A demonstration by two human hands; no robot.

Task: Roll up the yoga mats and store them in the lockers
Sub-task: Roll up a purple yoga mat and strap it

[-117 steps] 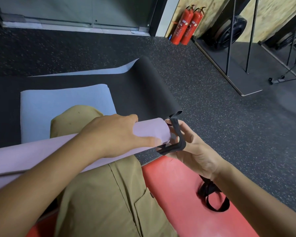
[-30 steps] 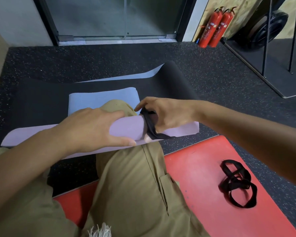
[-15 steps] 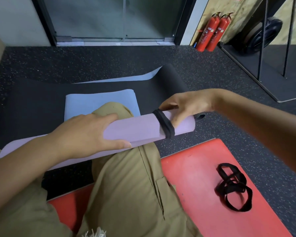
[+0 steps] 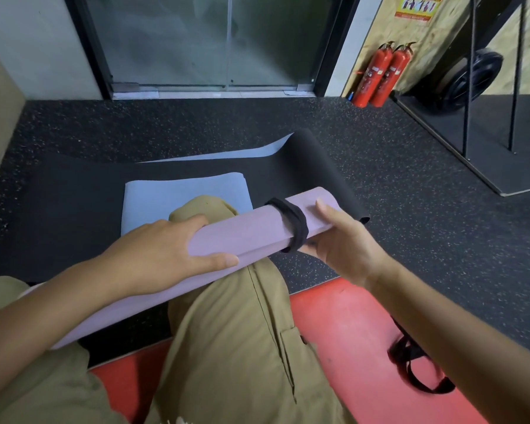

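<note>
Two hands, left hand (image 4: 162, 255) and right hand (image 4: 343, 243), fingers curled, grip matte lilac rolled mat (image 4: 242, 237); black fabric strap (image 4: 296, 224) loops end.

Two red fire extinguishers (image 4: 381, 76) stand against the chipboard wall (image 4: 423, 35), just right of a glass door (image 4: 208, 41). A black weight plate (image 4: 468, 79) leans behind a metal rack (image 4: 471, 71) on speckled rubber floor (image 4: 410, 179).

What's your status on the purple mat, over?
Left hand grips rolled purple mat mid-length; right hand holds its strapped end. Black strap looped round the roll. Spare straps on red mat. Nothing blocking.
</note>
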